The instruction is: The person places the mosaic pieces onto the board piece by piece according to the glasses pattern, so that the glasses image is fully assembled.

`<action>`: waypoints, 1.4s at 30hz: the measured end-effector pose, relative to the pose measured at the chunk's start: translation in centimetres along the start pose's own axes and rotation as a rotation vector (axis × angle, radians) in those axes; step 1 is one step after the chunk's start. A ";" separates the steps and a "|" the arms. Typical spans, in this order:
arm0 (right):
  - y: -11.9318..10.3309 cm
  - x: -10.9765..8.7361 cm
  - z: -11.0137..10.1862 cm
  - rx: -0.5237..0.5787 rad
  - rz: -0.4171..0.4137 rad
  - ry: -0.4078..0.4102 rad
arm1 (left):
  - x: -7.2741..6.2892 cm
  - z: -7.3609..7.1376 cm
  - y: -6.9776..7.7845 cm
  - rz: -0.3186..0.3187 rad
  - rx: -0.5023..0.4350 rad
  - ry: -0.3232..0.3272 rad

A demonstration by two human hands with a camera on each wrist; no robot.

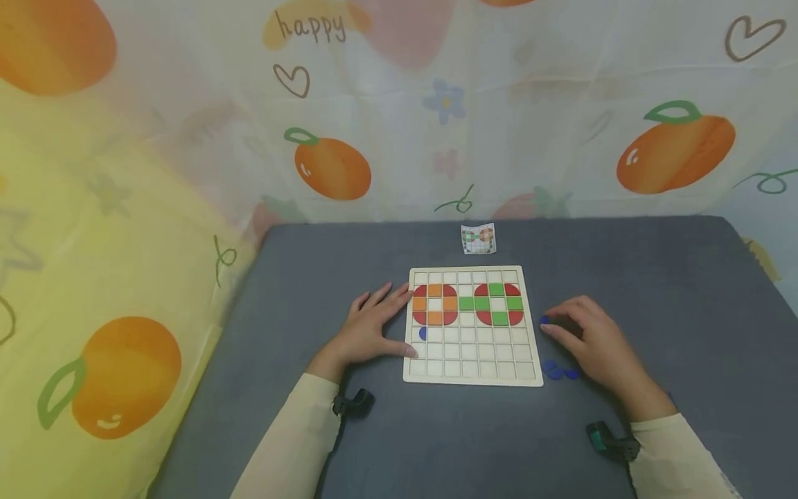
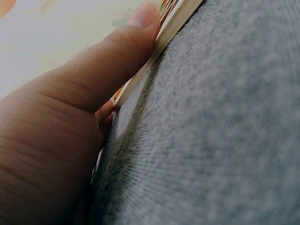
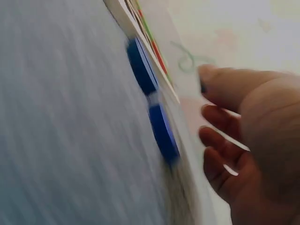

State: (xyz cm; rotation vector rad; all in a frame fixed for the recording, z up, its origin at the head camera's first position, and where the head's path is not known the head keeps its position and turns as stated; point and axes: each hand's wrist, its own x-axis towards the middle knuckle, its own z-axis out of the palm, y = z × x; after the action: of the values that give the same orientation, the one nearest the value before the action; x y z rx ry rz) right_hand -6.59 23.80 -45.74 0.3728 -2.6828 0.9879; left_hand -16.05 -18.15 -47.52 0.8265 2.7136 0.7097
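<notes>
A pale square board (image 1: pixel 470 355) with a grid of cells lies on the table. Red, orange and green pieces form two rounded rings in its upper half, joined by a green square (image 1: pixel 466 303). One blue piece with a curved side (image 1: pixel 422 334) sits below the left ring. The left hand (image 1: pixel 368 329) spreads along the board's left edge, its thumb and fingertips touching it. Between thumb and fingertips, the right hand (image 1: pixel 592 343) pinches a small blue piece (image 1: pixel 544 320), mostly hidden, just off the board's right side. Loose blue pieces (image 3: pixel 163 133) lie beside the board below that hand.
A small printed card (image 1: pixel 479 240) with a coloured grid pattern lies behind the board. The grey cloth-covered table (image 1: pixel 349 242) meets a patterned curtain (image 1: pixel 399 104) at the back. Each wrist wears a dark camera mount (image 1: pixel 355 403).
</notes>
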 end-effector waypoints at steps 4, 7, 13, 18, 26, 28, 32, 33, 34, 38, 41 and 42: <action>-2.4 0.4 1.1 0.036 -0.077 -0.006 | -0.2 -0.1 0.0 -0.011 0.005 -0.006; -4.0 1.0 2.2 0.070 -0.124 -0.045 | -0.2 0.0 -0.1 -0.007 0.010 0.000; -6.9 2.4 5.4 0.134 -0.196 -0.158 | 0.1 0.0 -0.4 0.015 0.008 0.017; -9.1 3.5 8.2 0.150 -0.221 -0.237 | 0.1 -0.2 -0.4 0.027 0.005 0.030; -11.4 4.4 11.5 0.019 -0.206 -0.325 | 0.0 0.0 -0.6 0.042 0.019 0.035; -11.6 4.5 12.0 -0.007 -0.207 -0.324 | 0.0 -0.1 -0.5 0.040 0.012 0.031; -11.7 4.5 12.5 -0.046 -0.193 -0.316 | 0.0 -0.2 -0.4 0.028 0.020 0.024; -11.7 4.5 12.5 -0.049 -0.190 -0.313 | 0.0 -0.2 -0.4 0.026 0.019 0.023; -11.7 4.4 12.6 -0.048 -0.190 -0.310 | 0.0 -0.2 -0.3 0.026 0.018 0.024; -11.6 4.2 12.4 -0.051 -0.208 -0.307 | 0.1 -0.2 -0.2 0.030 0.010 0.029; -11.5 4.0 12.3 -0.059 -0.234 -0.310 | 0.2 -0.1 -0.2 0.023 0.014 0.027; -11.4 3.9 12.3 -0.064 -0.241 -0.311 | 0.2 -0.1 -0.2 0.020 0.016 0.024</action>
State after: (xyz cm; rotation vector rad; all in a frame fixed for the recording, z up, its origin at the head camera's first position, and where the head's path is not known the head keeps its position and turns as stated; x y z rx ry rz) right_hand -8.42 6.66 -46.72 0.8775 -2.8385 0.8290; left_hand -16.35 -18.21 -47.53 0.8548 2.7400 0.7074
